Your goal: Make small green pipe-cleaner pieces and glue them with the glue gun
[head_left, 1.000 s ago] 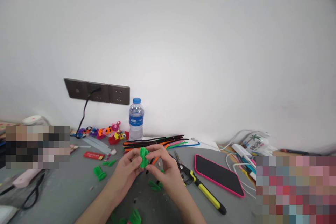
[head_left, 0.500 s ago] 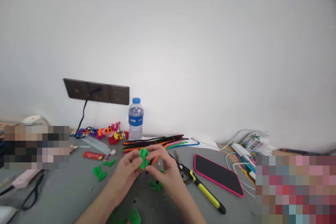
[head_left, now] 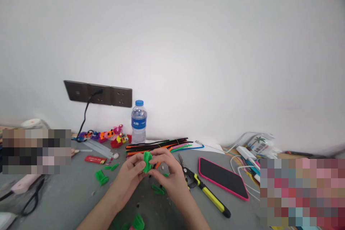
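Where the grey worktop (head_left: pixel 67 190) extends before the wall (head_left: pixel 188 61), the left hand (head_left: pixel 130 174) and right hand (head_left: pixel 172 172) are over its middle. To their right lie a pink-edged phone (head_left: pixel 223 179) and, nearer, yellow-handled pliers (head_left: pixel 212 196). Between the hands, above the worktop, is a folded green fuzzy piece (head_left: pixel 147 162), pinched by left thumb and fingers; right fingertips meet its edge, though whether they grip cannot be determined.

Looks like we're at a craft desk (head_left: pixel 61 194) against a plain wall (head_left: pixel 188 43): bundled pipe cleaners (head_left: pixel 151 146), yellow-handled pliers (head_left: pixel 212 197), fuzzy little figures (head_left: pixel 106 135), plus sockets (head_left: pixel 121 97).
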`<state>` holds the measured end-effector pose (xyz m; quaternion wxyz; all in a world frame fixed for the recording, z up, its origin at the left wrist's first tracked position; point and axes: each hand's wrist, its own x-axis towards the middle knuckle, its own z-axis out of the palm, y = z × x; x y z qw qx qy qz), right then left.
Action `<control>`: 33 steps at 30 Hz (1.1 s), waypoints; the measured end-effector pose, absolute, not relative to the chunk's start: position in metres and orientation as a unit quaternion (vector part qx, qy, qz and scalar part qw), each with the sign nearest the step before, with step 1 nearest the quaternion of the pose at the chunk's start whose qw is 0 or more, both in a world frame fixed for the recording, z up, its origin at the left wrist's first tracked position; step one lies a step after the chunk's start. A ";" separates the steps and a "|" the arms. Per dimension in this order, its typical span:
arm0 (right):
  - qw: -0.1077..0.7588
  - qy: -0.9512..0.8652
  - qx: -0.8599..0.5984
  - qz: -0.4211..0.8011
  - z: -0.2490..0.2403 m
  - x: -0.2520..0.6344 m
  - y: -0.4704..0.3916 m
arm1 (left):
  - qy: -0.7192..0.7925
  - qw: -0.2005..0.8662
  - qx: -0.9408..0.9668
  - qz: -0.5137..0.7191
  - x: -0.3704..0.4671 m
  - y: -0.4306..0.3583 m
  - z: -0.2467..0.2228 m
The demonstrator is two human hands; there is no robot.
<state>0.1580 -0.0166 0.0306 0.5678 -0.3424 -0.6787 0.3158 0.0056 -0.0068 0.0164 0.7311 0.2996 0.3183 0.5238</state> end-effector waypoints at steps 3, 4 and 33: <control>0.572 -0.678 -0.339 0.314 0.031 0.157 -0.017 | 0.311 0.734 0.300 0.525 0.006 -0.007 0.017; 0.574 -0.677 -0.337 0.314 0.031 0.157 -0.016 | 0.308 0.734 0.301 0.525 0.006 -0.007 0.017; 0.591 -0.676 -0.315 0.307 0.029 0.156 -0.015 | 0.315 0.732 0.309 0.520 0.005 -0.007 0.015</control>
